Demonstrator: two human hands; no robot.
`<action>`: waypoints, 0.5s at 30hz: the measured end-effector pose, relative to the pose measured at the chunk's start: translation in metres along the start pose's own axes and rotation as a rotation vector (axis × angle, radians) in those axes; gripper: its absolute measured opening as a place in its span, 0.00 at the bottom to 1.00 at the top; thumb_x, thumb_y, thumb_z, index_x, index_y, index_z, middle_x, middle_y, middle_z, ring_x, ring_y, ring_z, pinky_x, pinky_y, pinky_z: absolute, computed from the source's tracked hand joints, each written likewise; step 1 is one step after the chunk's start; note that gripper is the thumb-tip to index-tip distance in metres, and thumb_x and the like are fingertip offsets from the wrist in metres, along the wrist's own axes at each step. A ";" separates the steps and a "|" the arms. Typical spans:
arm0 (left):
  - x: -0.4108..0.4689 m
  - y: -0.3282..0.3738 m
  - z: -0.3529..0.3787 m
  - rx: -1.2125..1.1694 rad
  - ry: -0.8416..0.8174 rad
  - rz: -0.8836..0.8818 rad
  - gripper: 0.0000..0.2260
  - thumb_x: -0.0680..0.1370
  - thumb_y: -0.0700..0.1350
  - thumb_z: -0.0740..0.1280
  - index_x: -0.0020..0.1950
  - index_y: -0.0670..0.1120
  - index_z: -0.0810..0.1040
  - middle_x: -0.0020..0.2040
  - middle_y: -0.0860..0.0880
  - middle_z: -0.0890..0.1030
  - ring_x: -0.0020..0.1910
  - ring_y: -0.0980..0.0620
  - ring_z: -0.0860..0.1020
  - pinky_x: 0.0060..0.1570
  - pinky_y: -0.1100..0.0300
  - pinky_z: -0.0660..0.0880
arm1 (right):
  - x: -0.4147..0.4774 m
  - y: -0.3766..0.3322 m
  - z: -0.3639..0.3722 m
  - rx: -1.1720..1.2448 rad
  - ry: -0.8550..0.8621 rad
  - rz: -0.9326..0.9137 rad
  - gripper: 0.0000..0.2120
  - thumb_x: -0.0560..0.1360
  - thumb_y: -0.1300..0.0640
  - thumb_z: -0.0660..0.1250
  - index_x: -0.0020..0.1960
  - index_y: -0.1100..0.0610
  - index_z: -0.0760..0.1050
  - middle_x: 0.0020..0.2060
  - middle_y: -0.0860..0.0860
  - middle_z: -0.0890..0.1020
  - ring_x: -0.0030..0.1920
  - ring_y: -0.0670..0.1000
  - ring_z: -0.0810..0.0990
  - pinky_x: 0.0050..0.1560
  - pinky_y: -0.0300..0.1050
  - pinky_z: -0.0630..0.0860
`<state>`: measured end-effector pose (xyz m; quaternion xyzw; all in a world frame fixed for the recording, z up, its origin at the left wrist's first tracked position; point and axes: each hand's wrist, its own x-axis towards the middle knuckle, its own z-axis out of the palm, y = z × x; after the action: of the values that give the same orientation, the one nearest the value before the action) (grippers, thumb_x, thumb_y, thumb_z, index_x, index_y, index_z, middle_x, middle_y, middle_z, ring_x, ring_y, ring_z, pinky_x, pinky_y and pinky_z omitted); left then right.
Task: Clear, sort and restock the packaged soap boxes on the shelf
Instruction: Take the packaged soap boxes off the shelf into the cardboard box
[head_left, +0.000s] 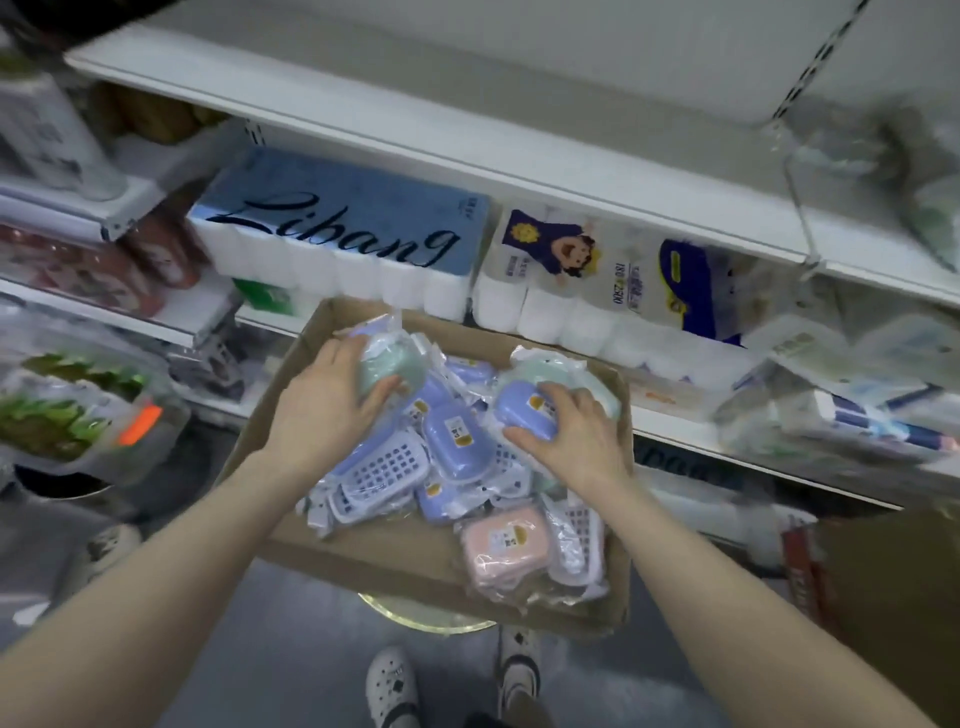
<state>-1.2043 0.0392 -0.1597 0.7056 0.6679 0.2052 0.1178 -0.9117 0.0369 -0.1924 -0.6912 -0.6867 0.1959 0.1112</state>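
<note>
A shallow cardboard box (395, 561) in front of the shelf holds several plastic-wrapped soap boxes. My left hand (322, 405) grips a pale green soap box (395, 364) at the box's far left. A blue soap box (519, 410) with a yellow label sits under my right hand (576, 436), whose fingers curl over it. Another blue soap box (457, 441) lies between my hands. Near the front right corner rests a pink soap box (506, 543). White perforated trays (384, 478) are mixed in.
Behind the cardboard box, the white shelf (675, 415) carries a blue "Libang" tissue pack (343, 234) and a white tissue pack (587, 280). Blurred packages lie at the right (841, 395) and left (67, 405). A brown carton (893, 597) stands at the lower right. My shoes (395, 686) are below.
</note>
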 end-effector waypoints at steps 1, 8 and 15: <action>-0.011 -0.012 0.005 -0.007 -0.022 -0.045 0.25 0.79 0.60 0.62 0.71 0.47 0.67 0.62 0.44 0.75 0.56 0.40 0.77 0.47 0.48 0.75 | 0.003 -0.006 0.015 -0.017 -0.045 -0.018 0.34 0.70 0.33 0.69 0.70 0.49 0.69 0.62 0.55 0.73 0.63 0.59 0.72 0.63 0.53 0.70; -0.062 -0.062 0.034 -0.023 -0.113 -0.253 0.24 0.78 0.58 0.64 0.69 0.46 0.70 0.62 0.44 0.76 0.57 0.40 0.77 0.51 0.45 0.75 | 0.049 -0.043 0.090 -0.133 -0.150 -0.117 0.34 0.71 0.34 0.67 0.72 0.49 0.66 0.62 0.56 0.73 0.62 0.60 0.72 0.62 0.54 0.70; -0.076 -0.063 0.048 -0.018 -0.177 -0.282 0.27 0.78 0.60 0.60 0.70 0.44 0.68 0.65 0.41 0.75 0.60 0.37 0.76 0.53 0.45 0.73 | 0.052 -0.028 0.103 -0.035 -0.203 -0.123 0.30 0.78 0.38 0.62 0.74 0.53 0.66 0.69 0.57 0.69 0.68 0.60 0.67 0.69 0.51 0.63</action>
<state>-1.2409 -0.0260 -0.2406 0.6192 0.7454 0.1296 0.2102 -0.9813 0.0779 -0.2790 -0.6261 -0.7389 0.2456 0.0410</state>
